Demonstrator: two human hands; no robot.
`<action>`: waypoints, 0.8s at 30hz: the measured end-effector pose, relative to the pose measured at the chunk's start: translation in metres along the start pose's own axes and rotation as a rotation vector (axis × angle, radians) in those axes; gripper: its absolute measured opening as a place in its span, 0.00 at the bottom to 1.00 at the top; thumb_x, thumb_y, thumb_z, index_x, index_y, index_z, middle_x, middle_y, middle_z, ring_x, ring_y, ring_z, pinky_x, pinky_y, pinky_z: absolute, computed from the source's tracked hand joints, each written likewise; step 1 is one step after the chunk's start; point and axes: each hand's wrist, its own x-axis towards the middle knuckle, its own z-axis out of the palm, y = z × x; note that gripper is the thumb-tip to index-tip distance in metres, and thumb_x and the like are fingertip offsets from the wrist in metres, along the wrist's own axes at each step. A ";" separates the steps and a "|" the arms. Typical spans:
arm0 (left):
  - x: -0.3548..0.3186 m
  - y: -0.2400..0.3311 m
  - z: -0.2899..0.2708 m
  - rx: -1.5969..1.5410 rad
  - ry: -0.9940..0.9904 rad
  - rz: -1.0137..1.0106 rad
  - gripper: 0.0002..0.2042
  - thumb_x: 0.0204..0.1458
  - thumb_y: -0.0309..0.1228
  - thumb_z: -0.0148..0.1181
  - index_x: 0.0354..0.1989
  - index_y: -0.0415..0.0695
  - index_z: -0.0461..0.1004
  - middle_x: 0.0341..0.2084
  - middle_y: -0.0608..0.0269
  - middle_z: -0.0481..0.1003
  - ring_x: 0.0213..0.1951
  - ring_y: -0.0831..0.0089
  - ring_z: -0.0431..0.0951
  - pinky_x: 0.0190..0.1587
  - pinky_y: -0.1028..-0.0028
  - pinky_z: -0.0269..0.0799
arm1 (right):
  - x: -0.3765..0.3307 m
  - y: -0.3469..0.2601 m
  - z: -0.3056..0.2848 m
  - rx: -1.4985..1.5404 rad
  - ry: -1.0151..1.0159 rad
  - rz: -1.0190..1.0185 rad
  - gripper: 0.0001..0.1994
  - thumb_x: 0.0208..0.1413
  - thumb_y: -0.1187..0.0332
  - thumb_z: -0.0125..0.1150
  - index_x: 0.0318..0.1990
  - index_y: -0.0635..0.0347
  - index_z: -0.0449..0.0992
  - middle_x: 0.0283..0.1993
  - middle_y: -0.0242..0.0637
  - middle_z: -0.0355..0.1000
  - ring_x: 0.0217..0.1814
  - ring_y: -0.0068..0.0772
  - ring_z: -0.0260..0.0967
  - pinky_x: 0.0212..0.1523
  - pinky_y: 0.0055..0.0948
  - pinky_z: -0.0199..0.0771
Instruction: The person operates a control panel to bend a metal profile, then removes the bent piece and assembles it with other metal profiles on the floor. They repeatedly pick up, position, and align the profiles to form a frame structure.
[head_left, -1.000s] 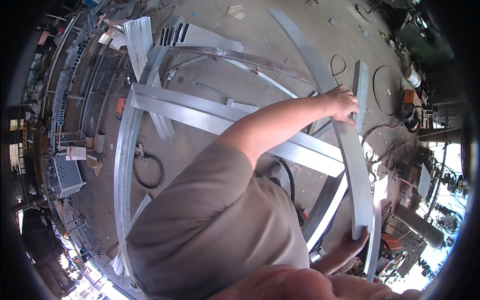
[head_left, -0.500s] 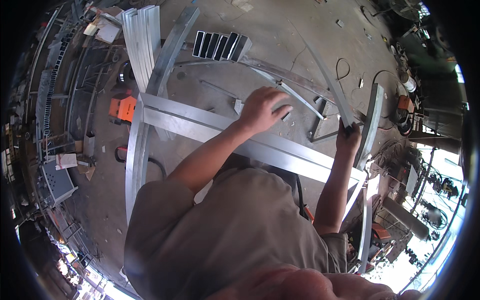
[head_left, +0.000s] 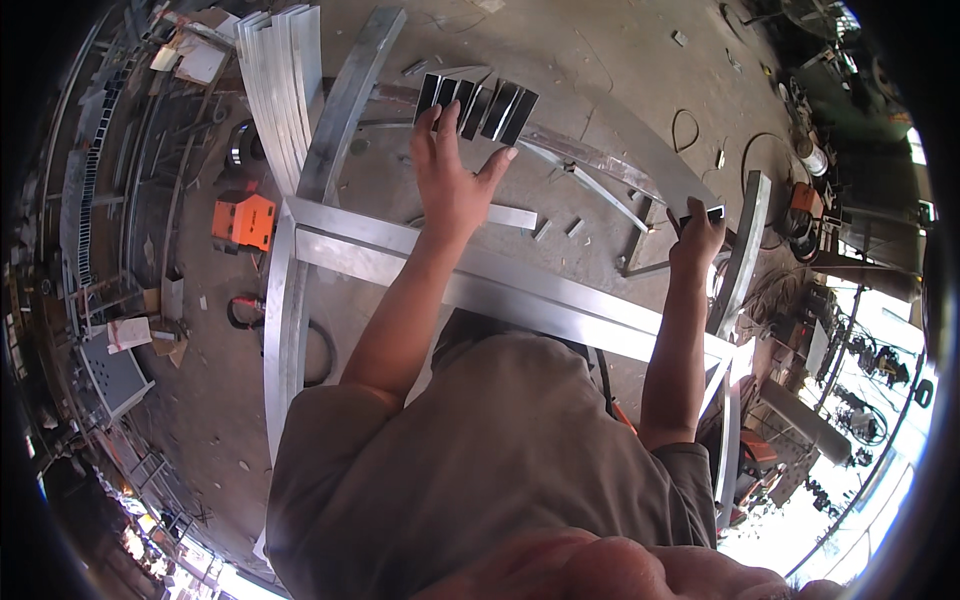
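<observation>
My left hand reaches over the frame with its fingers spread. Its fingertips overlap the near ends of a row of rectangular metal tubes; whether they touch I cannot tell. The dark open ends of these tubes face me. Off to the right, my right hand is closed around the near end of a long flat-sided metal tube. That tube runs away to the upper left, smeared by motion. A welded-looking silver metal frame crosses in front of my body, beneath both forearms.
A stack of pale metal strips and a thick square tube lie at the far left. An orange machine stands left of the frame. Offcuts and thin bars litter the floor beyond. Cables lie at the right.
My left hand has moved forward and left from above the frame to the tube row. The row has shifted slightly right and its spacing differs. The long tube in my right hand has turned, showing a broader face.
</observation>
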 end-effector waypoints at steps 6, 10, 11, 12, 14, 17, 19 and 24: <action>0.009 0.004 0.021 0.072 -0.127 0.159 0.44 0.45 0.48 0.78 0.69 0.41 0.66 0.58 0.45 0.73 0.58 0.46 0.72 0.61 0.51 0.68 | -0.001 -0.001 0.026 -0.534 0.028 -0.329 0.12 0.57 0.67 0.61 0.43 0.66 0.72 0.33 0.43 0.76 0.35 0.39 0.75 0.41 0.36 0.73; 0.015 0.005 0.037 0.138 -0.179 0.087 0.43 0.46 0.44 0.78 0.69 0.38 0.65 0.57 0.43 0.73 0.57 0.46 0.73 0.59 0.52 0.69 | -0.004 0.003 0.049 -0.737 0.073 -0.429 0.16 0.59 0.60 0.57 0.47 0.63 0.71 0.37 0.59 0.76 0.41 0.67 0.75 0.46 0.53 0.73; 0.018 0.004 0.039 0.151 -0.180 0.077 0.42 0.46 0.43 0.78 0.68 0.38 0.66 0.56 0.44 0.73 0.56 0.46 0.73 0.59 0.52 0.69 | -0.005 0.004 0.052 -0.721 0.060 -0.454 0.17 0.60 0.59 0.56 0.48 0.64 0.71 0.37 0.59 0.76 0.41 0.68 0.75 0.46 0.54 0.73; 0.020 0.002 0.040 0.159 -0.198 0.065 0.41 0.46 0.42 0.77 0.68 0.38 0.66 0.55 0.44 0.74 0.56 0.46 0.73 0.59 0.52 0.69 | -0.006 0.005 0.052 -0.715 0.075 -0.436 0.17 0.60 0.59 0.56 0.48 0.64 0.71 0.37 0.59 0.76 0.41 0.68 0.75 0.46 0.54 0.73; 0.022 0.000 0.043 0.176 -0.190 0.075 0.38 0.47 0.38 0.75 0.66 0.37 0.67 0.53 0.44 0.73 0.55 0.46 0.74 0.59 0.52 0.70 | -0.002 0.005 0.049 -0.684 0.105 -0.459 0.17 0.60 0.60 0.56 0.48 0.64 0.71 0.36 0.59 0.76 0.41 0.68 0.75 0.46 0.55 0.73; 0.026 0.000 0.044 0.168 -0.207 0.053 0.34 0.47 0.38 0.74 0.62 0.37 0.71 0.53 0.45 0.73 0.56 0.46 0.74 0.60 0.52 0.71 | 0.018 0.006 0.038 -0.744 0.139 -0.429 0.15 0.60 0.61 0.55 0.46 0.64 0.71 0.37 0.59 0.76 0.41 0.67 0.75 0.45 0.54 0.73; 0.026 0.005 0.044 0.168 -0.226 0.049 0.34 0.47 0.37 0.74 0.63 0.38 0.70 0.53 0.45 0.73 0.56 0.46 0.74 0.59 0.52 0.71 | 0.043 0.005 0.024 -0.669 0.213 -0.420 0.15 0.59 0.62 0.56 0.45 0.65 0.72 0.38 0.57 0.77 0.39 0.64 0.75 0.45 0.53 0.73; 0.041 0.022 0.040 0.265 -0.335 0.175 0.43 0.44 0.37 0.78 0.71 0.48 0.64 0.60 0.48 0.69 0.63 0.49 0.70 0.65 0.52 0.68 | 0.089 0.023 -0.037 -0.115 0.413 -0.113 0.17 0.60 0.72 0.59 0.52 0.75 0.67 0.45 0.48 0.74 0.47 0.39 0.76 0.44 0.40 0.80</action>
